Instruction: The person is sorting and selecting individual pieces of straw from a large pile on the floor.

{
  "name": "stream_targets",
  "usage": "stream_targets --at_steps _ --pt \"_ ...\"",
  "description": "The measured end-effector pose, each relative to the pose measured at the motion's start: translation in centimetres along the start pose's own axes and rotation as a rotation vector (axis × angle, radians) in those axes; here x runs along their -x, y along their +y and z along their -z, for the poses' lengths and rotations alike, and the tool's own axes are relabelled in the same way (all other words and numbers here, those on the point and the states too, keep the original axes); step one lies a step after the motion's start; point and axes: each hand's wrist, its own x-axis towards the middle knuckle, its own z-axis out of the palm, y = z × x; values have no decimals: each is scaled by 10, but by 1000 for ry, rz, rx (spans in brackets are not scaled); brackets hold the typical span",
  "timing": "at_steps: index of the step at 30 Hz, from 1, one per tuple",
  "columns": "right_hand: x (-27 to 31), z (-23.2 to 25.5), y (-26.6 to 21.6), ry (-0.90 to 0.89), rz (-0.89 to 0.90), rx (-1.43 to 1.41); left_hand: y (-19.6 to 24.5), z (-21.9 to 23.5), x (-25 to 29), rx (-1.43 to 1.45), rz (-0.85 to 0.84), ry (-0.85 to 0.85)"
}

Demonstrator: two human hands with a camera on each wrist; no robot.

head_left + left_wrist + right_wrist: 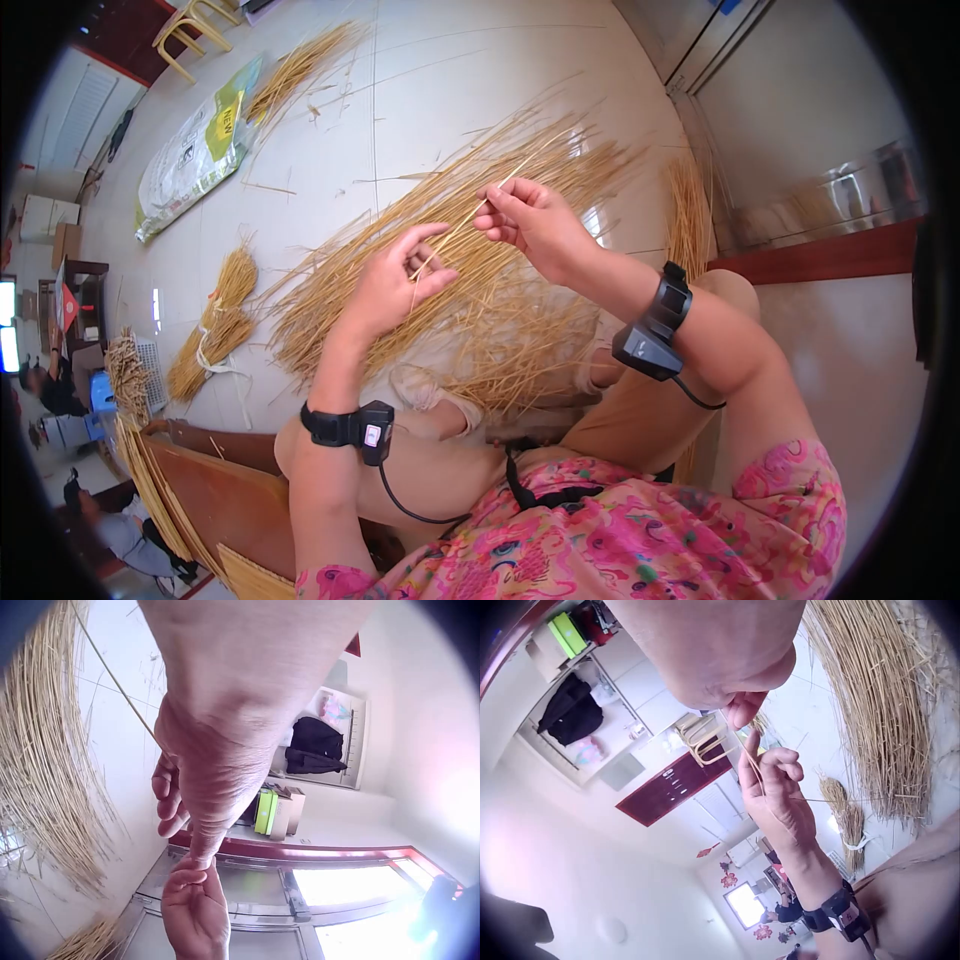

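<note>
In the head view a thin straw [452,235] runs slantwise between the two hands, above a wide spread of loose straw [350,290] on the floor. The right hand [535,225] pinches the straw between thumb and forefinger. Lower and to the left, the left hand [390,280] has its fingers bent round the straw's other part, thumb beneath. In the left wrist view, a straw [112,675] stretches from the left hand [202,765] to the upper left. The right wrist view shows the left hand [780,795] with a straw across its palm; the right hand [720,660] partly hides its own fingertips.
A tied straw bundle [228,300] lies at the left, with a plastic sack [195,155] farther back beside more straw [300,70]. Another straw pile [688,210] lies by the metal door at the right. The person's shoes [430,390] are close to the spread straw.
</note>
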Motion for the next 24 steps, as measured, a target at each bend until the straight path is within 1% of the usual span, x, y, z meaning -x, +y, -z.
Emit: stream_targets --at_steps 2,5,8,11,14,17,20,22,23,24 --pt "2 -2 4 -10 -16 -2 -1 -3 -2 23 -86 40" --pt "3 -4 7 -18 -45 -9 -13 -2 -4 128 -14 101" --pt "6 -5 8 -34 -61 -17 -16 -1 -3 261 -64 144" --pt "7 -8 10 -63 -49 -20 -11 2 -1 232 5 156" --pt "8 -12 10 -66 -21 -15 -8 7 2 290 22 137" --pt "10 -14 10 -74 14 4 -8 16 4 259 43 109" --pt "12 -16 8 -95 57 29 -10 16 3 255 44 154" --pt "14 -18 4 -91 93 64 -19 18 0 131 -11 301" --pt "13 -17 3 -87 84 44 -22 20 -2 69 -38 373" --pt "12 -15 4 -82 75 25 -24 23 -3 25 -3 473"
